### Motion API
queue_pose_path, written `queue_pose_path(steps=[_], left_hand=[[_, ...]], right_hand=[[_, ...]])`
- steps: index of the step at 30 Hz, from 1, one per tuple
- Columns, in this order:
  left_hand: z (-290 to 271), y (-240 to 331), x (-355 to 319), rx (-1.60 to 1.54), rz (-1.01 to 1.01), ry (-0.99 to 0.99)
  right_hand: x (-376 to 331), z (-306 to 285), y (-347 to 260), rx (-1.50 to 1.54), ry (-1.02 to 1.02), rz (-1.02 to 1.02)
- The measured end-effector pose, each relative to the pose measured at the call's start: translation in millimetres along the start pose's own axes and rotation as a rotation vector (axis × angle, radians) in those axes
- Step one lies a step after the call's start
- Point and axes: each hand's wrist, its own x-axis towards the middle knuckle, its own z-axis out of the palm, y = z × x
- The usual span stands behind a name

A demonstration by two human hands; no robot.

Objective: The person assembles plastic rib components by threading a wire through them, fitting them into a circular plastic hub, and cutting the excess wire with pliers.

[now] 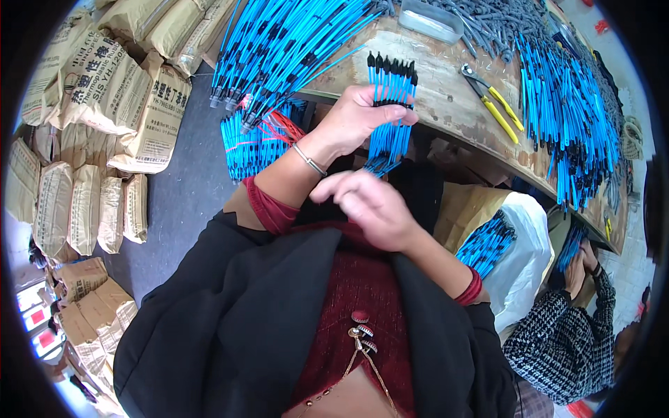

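My left hand (pixel 362 118) is closed round a row of thin blue sticks with black tips (pixel 391 90). It holds them upright and side by side at the near edge of the wooden table, black tips pointing away from me. The lower ends of the sticks hang down toward my lap. My right hand (pixel 373 209) is in front of my chest, below the bundle and apart from it. Its fingers are bent and smeared by motion, and whether anything is in them cannot be made out.
On the wooden table (pixel 446 94) lie yellow-handled pliers (pixel 495 104), a clear plastic box (pixel 431 24), grey parts (pixel 488 28) and blue sticks (pixel 571 125). Longer blue rods (pixel 286 49) fan out at left. A white sack (pixel 523 244) stands right, near a co-worker's hands (pixel 582 268). Paper sacks (pixel 104 83) are stacked left.
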Motion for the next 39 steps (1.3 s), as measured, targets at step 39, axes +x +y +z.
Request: queue_pose_path(steps=[39], left_hand=[[10.2, 6.9, 6.9, 0.135, 0.087, -0.085]], right_hand=[[38.5, -85.3, -56.2, -1.135, 0.672, -0.296]])
